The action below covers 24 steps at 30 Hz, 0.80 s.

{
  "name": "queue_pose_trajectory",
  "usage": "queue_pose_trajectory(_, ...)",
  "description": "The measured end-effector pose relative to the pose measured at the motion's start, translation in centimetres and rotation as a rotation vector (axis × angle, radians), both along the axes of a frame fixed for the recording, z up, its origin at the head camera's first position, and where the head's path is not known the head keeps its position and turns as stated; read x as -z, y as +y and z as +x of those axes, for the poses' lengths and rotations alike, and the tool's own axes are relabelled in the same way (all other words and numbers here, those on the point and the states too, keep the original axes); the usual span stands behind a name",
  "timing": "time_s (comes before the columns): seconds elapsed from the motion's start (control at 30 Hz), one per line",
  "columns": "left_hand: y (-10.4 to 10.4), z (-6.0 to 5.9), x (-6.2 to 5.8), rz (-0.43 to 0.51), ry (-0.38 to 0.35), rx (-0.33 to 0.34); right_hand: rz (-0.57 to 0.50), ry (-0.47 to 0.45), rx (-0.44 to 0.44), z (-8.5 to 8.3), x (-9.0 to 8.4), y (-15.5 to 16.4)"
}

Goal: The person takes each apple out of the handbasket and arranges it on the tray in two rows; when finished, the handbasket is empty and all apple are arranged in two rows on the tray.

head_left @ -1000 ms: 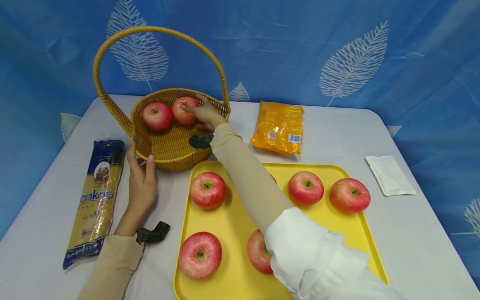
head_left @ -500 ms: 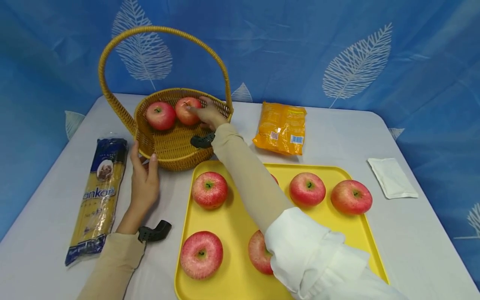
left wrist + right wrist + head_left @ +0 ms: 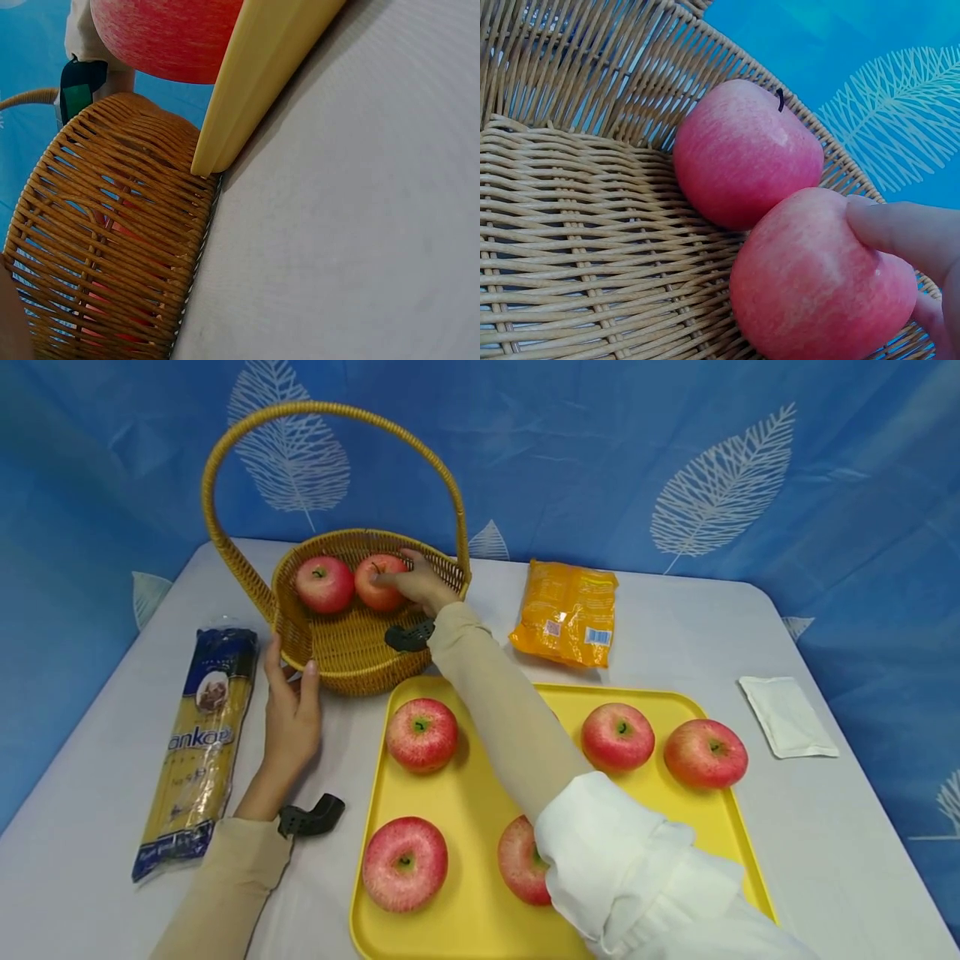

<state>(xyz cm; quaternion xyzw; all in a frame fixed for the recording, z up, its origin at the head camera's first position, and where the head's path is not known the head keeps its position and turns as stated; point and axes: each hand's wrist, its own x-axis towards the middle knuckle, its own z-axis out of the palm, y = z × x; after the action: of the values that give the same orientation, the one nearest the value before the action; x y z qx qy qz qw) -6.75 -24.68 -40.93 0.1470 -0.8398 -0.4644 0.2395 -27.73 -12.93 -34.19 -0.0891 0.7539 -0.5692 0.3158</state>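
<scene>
In the head view, a woven basket with a tall arched handle stands at the back left, holding two red apples side by side. My right hand reaches into it and grips the right-hand apple, thumb on top and a finger behind. This apple touches the other apple in the right wrist view. At the basket's near-left side rests my left hand, its thumb and index finger extended against the outer wall. The left wrist view shows that wall close up, with little of the hand visible.
A yellow tray holds several apples, partly hidden under my right arm. A spaghetti pack lies on the left. Behind the tray lies an orange packet, and a small white sachet sits at right.
The scene has shifted slightly to the right in the head view. Both hands keep their places at the basket, and the right stays on the same apple.
</scene>
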Motion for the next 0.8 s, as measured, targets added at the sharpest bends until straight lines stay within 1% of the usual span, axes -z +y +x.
queue_pose_trajectory(0.07,0.0,0.0,-0.1,0.002,0.0,0.003,-0.006,-0.005,-0.019,0.0,-0.1,0.0)
queue_pose_trajectory(0.17,-0.1,-0.1,0.0,0.004,0.004,0.005,0.011,0.01,-0.062,-0.1,-0.1,0.0)
queue_pose_trajectory(0.33,-0.1,-0.1,0.1,0.009,0.009,0.007,0.082,0.052,-0.167,0.0,0.0,-0.1)
queue_pose_trajectory(0.43,-0.2,-0.2,0.1,0.003,0.008,0.005,0.102,0.048,-0.228,0.1,-0.3,-0.1)
queue_pose_trajectory(0.5,-0.2,-0.2,0.1,-0.002,0.006,0.002,0.105,0.045,-0.263,0.4,-0.8,-0.1)
queue_pose_trajectory(0.67,-0.2,-0.3,-0.1,0.009,0.009,0.016,0.105,0.054,-0.316,1.3,-2.1,0.4)
queue_pose_trajectory(0.8,-0.2,-0.3,-0.1,0.018,0.004,0.02,0.106,0.065,-0.335,1.6,-2.4,0.5)
